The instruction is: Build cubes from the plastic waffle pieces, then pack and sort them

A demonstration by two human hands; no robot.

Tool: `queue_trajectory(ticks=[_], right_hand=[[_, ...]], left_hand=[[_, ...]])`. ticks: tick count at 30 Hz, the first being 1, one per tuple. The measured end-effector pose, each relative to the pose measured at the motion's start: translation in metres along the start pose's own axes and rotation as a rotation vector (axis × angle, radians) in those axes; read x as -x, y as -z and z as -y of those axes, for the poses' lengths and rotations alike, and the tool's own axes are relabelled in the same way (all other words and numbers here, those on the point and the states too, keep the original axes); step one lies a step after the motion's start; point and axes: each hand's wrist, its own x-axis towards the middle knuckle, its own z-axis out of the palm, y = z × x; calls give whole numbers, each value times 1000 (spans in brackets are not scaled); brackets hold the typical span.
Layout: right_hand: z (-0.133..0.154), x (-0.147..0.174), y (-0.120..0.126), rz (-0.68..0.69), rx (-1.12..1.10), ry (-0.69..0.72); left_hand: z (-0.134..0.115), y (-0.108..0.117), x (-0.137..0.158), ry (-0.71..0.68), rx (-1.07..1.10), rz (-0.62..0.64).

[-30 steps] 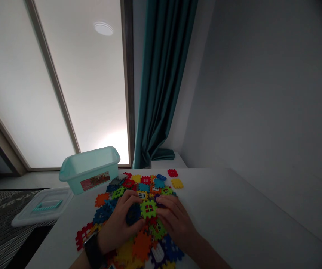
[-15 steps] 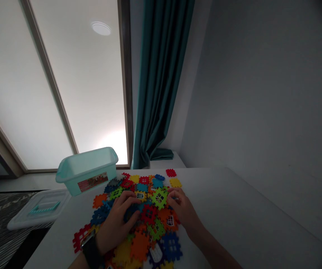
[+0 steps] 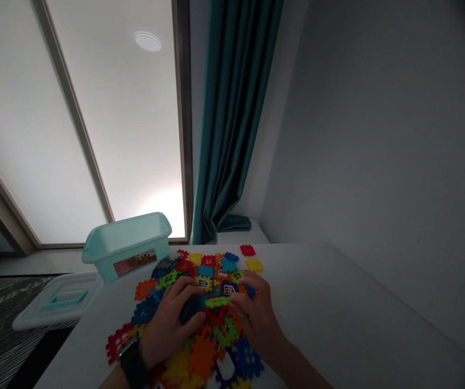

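Observation:
A heap of colourful notched plastic building tiles lies on the white table. My right hand (image 3: 256,308) pinches a lime green tile (image 3: 217,302), which shows nearly edge-on above the heap. Below it are a red tile (image 3: 215,314) and another green tile (image 3: 226,330) with a window pattern. My left hand (image 3: 175,313), a dark watch on its wrist, lies over the left part of the heap, thumb and fingers apart. Dark blue tiles (image 3: 145,311) are beside it, and what lies under its palm is hidden.
A pale teal bin (image 3: 135,246) stands at the back left of the table (image 3: 337,319). Its translucent lid (image 3: 60,302) with a teal handle is farther left. A red tile (image 3: 247,250) and a yellow tile (image 3: 254,265) lie at the heap's far right. A teal curtain (image 3: 236,119) hangs behind.
My right hand has moved left and toward me with the lime green tile, which has tipped from facing me to nearly edge-on. A purple tile behind it now shows. My left hand stays nearly still.

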Motion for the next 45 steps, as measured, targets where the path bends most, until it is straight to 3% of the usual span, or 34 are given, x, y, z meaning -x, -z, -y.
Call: queue_trajectory(ticks=[5, 12, 20, 27, 34, 41, 45], right_hand=[[3, 4, 0, -9, 71, 172], [4, 3, -2, 119, 72, 222], [2, 2, -6, 325, -43, 90], [3, 5, -7, 353, -76, 22], [-8, 1, -1, 375, -91, -60], [-38, -2, 14, 431, -98, -177], [-60, 12, 28, 430, -91, -258]], left_hand=[[-2, -1, 1, -9, 3, 41], [-1, -5, 2, -12, 14, 18], [6, -5, 3, -92, -148, -120], [-1, -11, 1, -101, -178, -127], [-8, -16, -9, -71, -237, -26], [-21, -15, -26, -145, -312, 151], [-28, -21, -36, -177, -328, 212]])
